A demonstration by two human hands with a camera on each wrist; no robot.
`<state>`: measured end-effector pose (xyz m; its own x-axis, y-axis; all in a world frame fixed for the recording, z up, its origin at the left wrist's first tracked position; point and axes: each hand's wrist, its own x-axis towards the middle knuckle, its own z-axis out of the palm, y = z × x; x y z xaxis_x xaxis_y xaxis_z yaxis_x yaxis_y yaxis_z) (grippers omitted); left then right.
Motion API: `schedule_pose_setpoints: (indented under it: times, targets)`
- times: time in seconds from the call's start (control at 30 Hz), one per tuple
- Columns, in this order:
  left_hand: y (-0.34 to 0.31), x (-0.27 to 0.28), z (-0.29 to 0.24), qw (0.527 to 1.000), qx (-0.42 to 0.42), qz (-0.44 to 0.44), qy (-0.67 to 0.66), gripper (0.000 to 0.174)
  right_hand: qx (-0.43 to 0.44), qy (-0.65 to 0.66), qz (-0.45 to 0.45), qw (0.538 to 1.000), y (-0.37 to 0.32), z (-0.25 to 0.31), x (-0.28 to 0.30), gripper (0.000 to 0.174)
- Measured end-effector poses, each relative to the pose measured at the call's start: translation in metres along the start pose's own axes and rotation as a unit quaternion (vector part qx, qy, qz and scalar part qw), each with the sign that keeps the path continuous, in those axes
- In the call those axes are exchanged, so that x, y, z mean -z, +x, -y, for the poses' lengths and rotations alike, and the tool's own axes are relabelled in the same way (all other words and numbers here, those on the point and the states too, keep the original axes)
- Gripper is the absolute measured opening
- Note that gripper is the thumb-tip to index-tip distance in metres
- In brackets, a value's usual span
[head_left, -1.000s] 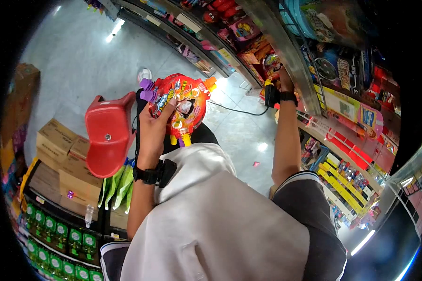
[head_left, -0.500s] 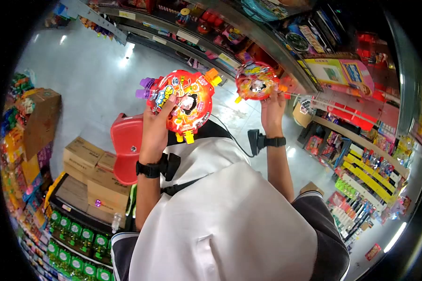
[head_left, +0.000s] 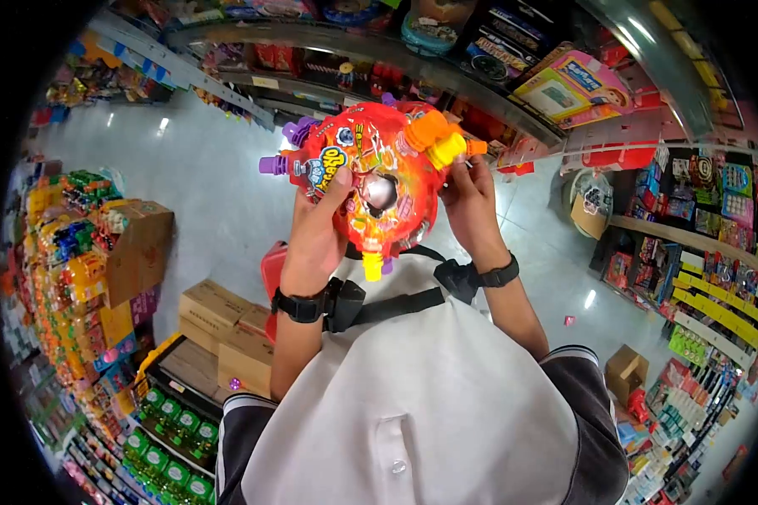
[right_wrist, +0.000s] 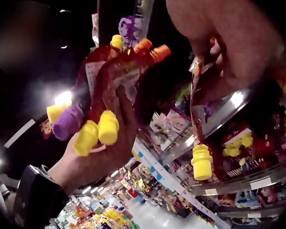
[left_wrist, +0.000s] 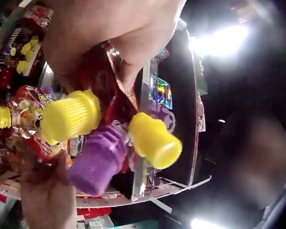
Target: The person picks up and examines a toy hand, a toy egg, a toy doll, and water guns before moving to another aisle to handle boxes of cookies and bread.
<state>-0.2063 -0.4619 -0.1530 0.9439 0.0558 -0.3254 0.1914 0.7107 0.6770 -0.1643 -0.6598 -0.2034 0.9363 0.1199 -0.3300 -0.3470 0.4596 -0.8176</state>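
In the head view my left hand (head_left: 318, 240) grips a round, shiny red spouted pouch (head_left: 358, 223), its thumb across the printed front. Purple, orange and yellow screw caps stick out around its rim. The right wrist view shows two such pouches overlapping in my left hand (right_wrist: 102, 160). With its fingertips my right hand (head_left: 477, 206) pinches another red spouted pouch (left_wrist: 40, 107) at its edge; in the head view the front pouch mostly hides it. The right wrist view shows that pouch edge-on, a yellow cap (right_wrist: 201, 162) at its lower end.
Shelves of toys (head_left: 345, 80) curve across the front, with a pink boxed toy (head_left: 577, 88) at the upper right. Left stand cardboard boxes (head_left: 215, 311), a red stool (head_left: 272, 269) and green-labelled bottles (head_left: 173, 425). Stocked racks (head_left: 707, 269) line the right side.
My right hand has come away from the shelf with a pouch and moved left, behind the one in my left hand. The head view has turned toward the right.
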Motion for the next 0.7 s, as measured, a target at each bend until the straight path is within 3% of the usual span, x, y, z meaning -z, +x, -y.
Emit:
schedule_pose_setpoints:
  times: [0.13,0.17,0.27,0.37,0.47,0.63,0.7]
  targets:
    - [-0.007,-0.015,-0.006,0.992,-0.089,0.008,0.087,0.043,-0.004,0.064,0.022,0.998,-0.027,0.022,-0.027,0.029]
    - [-0.009,-0.021,-0.009,0.981,-0.087,-0.037,0.167,0.044,-0.008,0.088,0.017,0.996,-0.028,0.022,-0.031,0.031]
    - [-0.012,-0.029,-0.02,0.942,-0.142,-0.018,0.302,0.043,-0.023,0.099,0.053,0.993,-0.033,0.026,-0.029,0.043]
    - [-0.016,-0.033,-0.021,0.939,-0.151,-0.018,0.309,0.043,-0.03,0.103,0.056,0.993,-0.036,0.031,-0.035,0.043]
    - [-0.016,-0.031,-0.019,0.948,-0.156,-0.015,0.277,0.045,-0.057,0.221,0.175,0.958,-0.023,0.012,-0.008,0.042]
    - [-0.016,-0.022,-0.007,0.964,-0.168,-0.022,0.206,0.044,-0.022,0.119,0.132,0.984,-0.033,0.023,-0.023,0.047]
    - [-0.019,-0.029,-0.004,0.966,-0.171,-0.05,0.186,0.044,-0.011,0.134,0.129,0.982,-0.038,0.024,-0.028,0.048]
